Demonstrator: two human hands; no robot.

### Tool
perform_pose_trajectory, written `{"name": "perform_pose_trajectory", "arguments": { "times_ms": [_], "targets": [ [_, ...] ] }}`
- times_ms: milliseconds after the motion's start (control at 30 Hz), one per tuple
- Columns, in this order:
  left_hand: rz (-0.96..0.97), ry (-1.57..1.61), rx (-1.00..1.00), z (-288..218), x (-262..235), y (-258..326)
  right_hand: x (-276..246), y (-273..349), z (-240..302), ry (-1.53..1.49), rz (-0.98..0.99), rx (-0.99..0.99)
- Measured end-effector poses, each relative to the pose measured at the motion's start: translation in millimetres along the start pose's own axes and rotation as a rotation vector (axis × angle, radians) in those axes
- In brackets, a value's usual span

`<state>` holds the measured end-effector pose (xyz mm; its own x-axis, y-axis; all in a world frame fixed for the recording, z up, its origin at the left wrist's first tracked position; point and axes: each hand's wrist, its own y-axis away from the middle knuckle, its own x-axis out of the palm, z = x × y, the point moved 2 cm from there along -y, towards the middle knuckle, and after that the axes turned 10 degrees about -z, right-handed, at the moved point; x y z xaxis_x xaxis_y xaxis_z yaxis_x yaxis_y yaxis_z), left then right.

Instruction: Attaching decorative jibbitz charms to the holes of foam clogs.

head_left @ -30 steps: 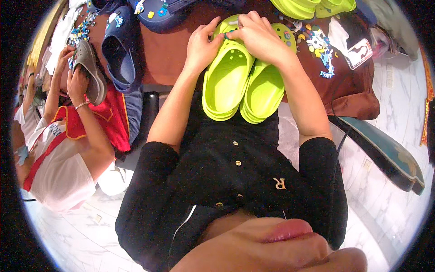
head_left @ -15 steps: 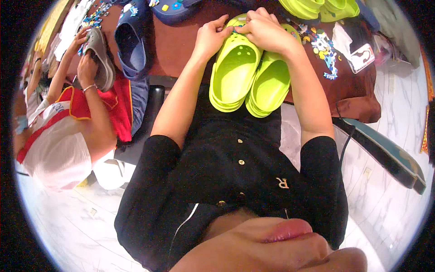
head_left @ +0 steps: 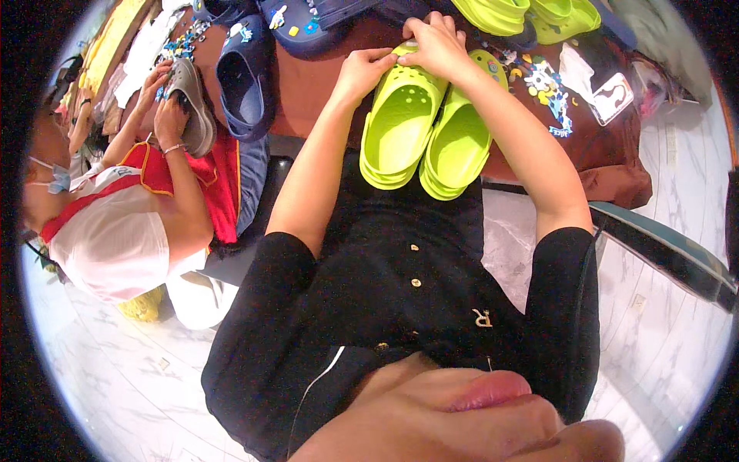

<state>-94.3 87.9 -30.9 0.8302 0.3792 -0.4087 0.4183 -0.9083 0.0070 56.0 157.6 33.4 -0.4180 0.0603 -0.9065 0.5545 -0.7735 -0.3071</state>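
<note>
Two lime-green clogs stand side by side before me at the table's near edge, openings toward me. At the toe of the left clog (head_left: 398, 127), my left hand (head_left: 365, 75) grips the side with thumb and fingers. My right hand (head_left: 437, 48) is bent over the same toe, fingers closed against the holes on top; any small piece between them is hidden. The right clog (head_left: 459, 142) rests beneath my right forearm, with small charms (head_left: 493, 66) on its toe.
Loose colourful charms (head_left: 543, 86) lie on the brown table cover (head_left: 304, 96) at right, beside a white card (head_left: 613, 98). More green clogs (head_left: 566, 19) and navy clogs (head_left: 245, 81) stand farther back. At left, another person's hands hold a grey clog (head_left: 192, 112).
My right hand has shifted slightly at the toe of the left clog, and a blue bit seen there before no longer shows. The view has shifted, bringing more of the co-worker in.
</note>
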Motion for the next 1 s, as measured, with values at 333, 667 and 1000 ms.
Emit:
{"name": "perform_pose_trajectory", "arguments": {
  "times_ms": [333,667,1000],
  "targets": [
    [0.077,-0.104,0.001,-26,-5,3,26,-24,-40,-0.355,0.367,-0.007],
    [0.257,0.09,-0.012,-8,-12,-11,16,-18,-38,-0.642,0.235,-0.009],
    [0.261,0.449,-0.212,-20,2,3,17,-14,-45,-0.817,0.283,0.084]
  ]
}}
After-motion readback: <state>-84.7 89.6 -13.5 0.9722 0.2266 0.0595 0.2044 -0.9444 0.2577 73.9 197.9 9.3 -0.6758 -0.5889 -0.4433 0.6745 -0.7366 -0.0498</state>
